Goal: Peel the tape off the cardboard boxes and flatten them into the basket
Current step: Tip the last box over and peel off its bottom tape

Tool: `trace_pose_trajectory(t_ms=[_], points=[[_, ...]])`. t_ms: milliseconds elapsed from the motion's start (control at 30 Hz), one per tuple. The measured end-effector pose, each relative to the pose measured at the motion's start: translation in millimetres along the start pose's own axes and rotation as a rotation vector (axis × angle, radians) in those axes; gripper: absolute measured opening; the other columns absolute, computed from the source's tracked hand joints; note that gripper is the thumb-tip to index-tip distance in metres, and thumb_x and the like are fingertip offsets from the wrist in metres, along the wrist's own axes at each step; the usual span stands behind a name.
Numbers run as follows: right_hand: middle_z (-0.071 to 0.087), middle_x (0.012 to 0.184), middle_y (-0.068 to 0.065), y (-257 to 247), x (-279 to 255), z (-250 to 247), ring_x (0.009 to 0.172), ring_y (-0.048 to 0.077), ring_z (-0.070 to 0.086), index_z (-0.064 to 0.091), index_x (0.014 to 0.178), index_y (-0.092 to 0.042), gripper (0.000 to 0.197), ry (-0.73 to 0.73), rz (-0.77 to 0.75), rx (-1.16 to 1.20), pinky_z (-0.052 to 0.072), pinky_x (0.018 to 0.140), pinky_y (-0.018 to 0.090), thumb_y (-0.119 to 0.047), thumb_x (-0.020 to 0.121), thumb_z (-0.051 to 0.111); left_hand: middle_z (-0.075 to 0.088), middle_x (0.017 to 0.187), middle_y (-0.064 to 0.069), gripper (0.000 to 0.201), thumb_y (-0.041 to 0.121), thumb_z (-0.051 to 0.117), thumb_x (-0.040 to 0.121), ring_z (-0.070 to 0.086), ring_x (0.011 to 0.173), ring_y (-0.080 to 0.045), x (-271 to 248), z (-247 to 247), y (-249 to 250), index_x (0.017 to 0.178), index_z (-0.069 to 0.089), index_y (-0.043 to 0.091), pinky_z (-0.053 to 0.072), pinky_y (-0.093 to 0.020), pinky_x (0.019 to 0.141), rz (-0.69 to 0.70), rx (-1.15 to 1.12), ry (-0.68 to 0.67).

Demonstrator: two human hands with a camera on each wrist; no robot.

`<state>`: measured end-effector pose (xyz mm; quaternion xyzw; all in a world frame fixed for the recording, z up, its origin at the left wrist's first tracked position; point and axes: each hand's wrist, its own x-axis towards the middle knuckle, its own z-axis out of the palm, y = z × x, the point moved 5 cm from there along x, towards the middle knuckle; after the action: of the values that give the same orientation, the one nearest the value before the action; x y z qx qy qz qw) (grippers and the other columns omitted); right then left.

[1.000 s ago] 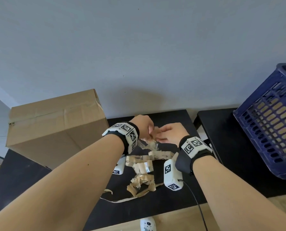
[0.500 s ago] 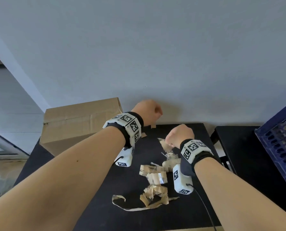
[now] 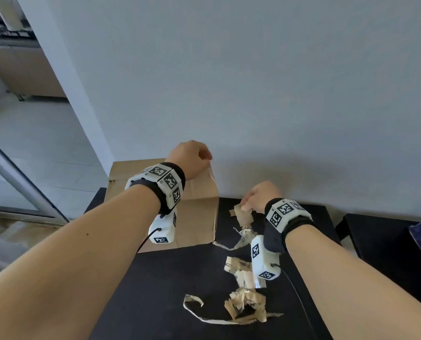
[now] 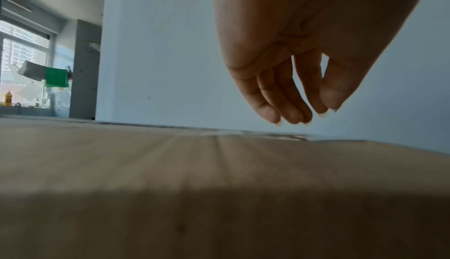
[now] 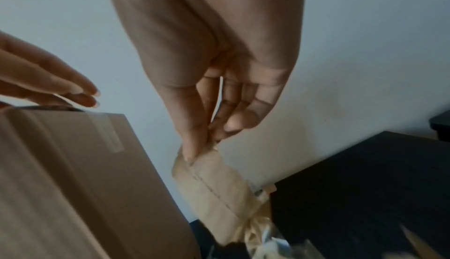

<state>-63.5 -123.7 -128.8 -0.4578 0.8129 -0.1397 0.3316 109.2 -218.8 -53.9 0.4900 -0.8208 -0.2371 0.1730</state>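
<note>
Tape strip (image 5: 214,184) dangling lengthwise from right hand (image 5: 214,82)

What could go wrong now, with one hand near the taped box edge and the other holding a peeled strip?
1. The peeled strip pinched by the right hand may stick to the fingers instead of dropping on the tape scraps.
2. The left hand hovers over the cardboard box; the clear tape lies flat, so it may tear while being lifted.
</note>
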Motion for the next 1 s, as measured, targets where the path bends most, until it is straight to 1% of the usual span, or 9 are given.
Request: trace_pose_trajectory(t_ms=[100,133,200,233,333,467,633,800,1000], points=[[0.071,0.106,0.007,-5.9,-0.4,5.3,0.074,0.015,0.06,0.071,0.106,-0.011,0.026,-0.029,-0.028,-0.057,0.044,0.054,0.014,-0.004,0.082,0.062,0.057,0.123,-0.001,0.029,0.026,0.058,0.086,0.051,0.115,-0.019,-0.4,-5.8,-14.5,0.114,0.063,0.024,0.041,-0.028,0.087,-0.074,0.06,-0.016],[0.07,0.109,0.009,-6.6,0.6,8.2,0.076,0.014,0.059,0.07,0.109,-0.01,0.029,-0.043,-0.034,-0.093,0.046,0.056,0.015,-0.003,0.083,0.06,0.05,0.132,-0.002,0.037,0.033,0.061,0.084,0.045,0.123,-0.021,-0.1,-5.8,-19.1,0.121,0.059,0.026,0.04,-0.032,0.094,-0.096,0.089,-0.053],[0.067,0.116,0.009,-8.1,0.7,11.1,0.096,0.02,0.063,0.067,0.116,-0.01,0.035,-0.047,-0.03,-0.17,0.054,0.078,0.024,-0.002,0.082,0.061,0.039,0.142,-0.003,0.059,0.048,0.066,0.079,0.034,0.133,-0.025,-1.0,-2.2,-26.4,0.132,0.048,0.029,0.035,-0.04,0.107,-0.118,0.149,-0.165],[0.066,0.117,0.007,-8.6,0.6,9.7,0.105,0.023,0.061,0.067,0.116,-0.012,0.036,-0.028,-0.021,-0.176,0.052,0.086,0.027,-0.003,0.081,0.064,0.037,0.144,-0.003,0.068,0.055,0.066,0.076,0.032,0.135,-0.025,-1.3,0.3,-29.2,0.135,0.044,0.03,0.033,-0.044,0.109,-0.117,0.179,-0.211],[0.07,0.107,0.002,-7.3,1.3,1.2,0.101,0.02,0.063,0.072,0.1,-0.016,0.025,0.063,0.02,-0.137,0.047,0.077,0.023,-0.007,0.076,0.073,0.038,0.144,0.0,0.081,0.068,0.066,0.068,0.034,0.134,-0.025,-0.9,7.3,-33.8,0.136,0.042,0.032,0.033,-0.048,0.109,-0.104,0.244,-0.26],[0.074,0.095,0.004,-1.4,1.2,0.9,0.09,0.019,0.07,0.075,0.091,-0.009,0.019,0.033,0.096,-0.121,0.055,0.085,0.028,-0.01,0.072,0.076,0.039,0.142,-0.002,0.077,0.065,0.067,0.07,0.036,0.132,-0.026,-1.3,10.2,-31.9,0.135,0.043,0.031,0.034,-0.048,0.107,-0.112,0.216,-0.238],[0.074,0.098,0.006,3.8,3.7,7.6,0.089,0.021,0.07,0.077,0.095,-0.011,0.03,-0.035,0.094,-0.164,0.057,0.085,0.034,-0.008,0.065,0.068,0.039,0.142,-0.003,0.074,0.062,0.066,0.073,0.037,0.131,-0.025,-0.1,8.3,-28.1,0.135,0.044,0.028,0.035,-0.048,0.107,-0.109,0.201,-0.231],[0.073,0.091,-0.001,1.4,-2.3,-13.8,0.089,0.019,0.067,0.076,0.089,-0.018,0.016,0.154,0.039,-0.06,0.055,0.079,0.029,-0.011,0.08,0.065,0.039,0.142,-0.002,0.08,0.063,0.069,0.069,0.038,0.131,-0.024,-1.0,8.6,-26.2,0.136,0.043,0.028,0.036,-0.047,0.107,-0.116,0.203,-0.234],[0.07,0.088,0.001,0.3,3.3,-8.7,0.088,0.02,0.065,0.07,0.082,-0.019,0.02,0.047,0.014,-0.064,0.054,0.08,0.029,-0.003,0.071,0.072,0.039,0.142,-0.002,0.08,0.06,0.07,0.07,0.038,0.131,-0.024,-2.7,5.8,-26.3,0.137,0.042,0.027,0.035,-0.045,0.107,-0.138,0.194,-0.249]])
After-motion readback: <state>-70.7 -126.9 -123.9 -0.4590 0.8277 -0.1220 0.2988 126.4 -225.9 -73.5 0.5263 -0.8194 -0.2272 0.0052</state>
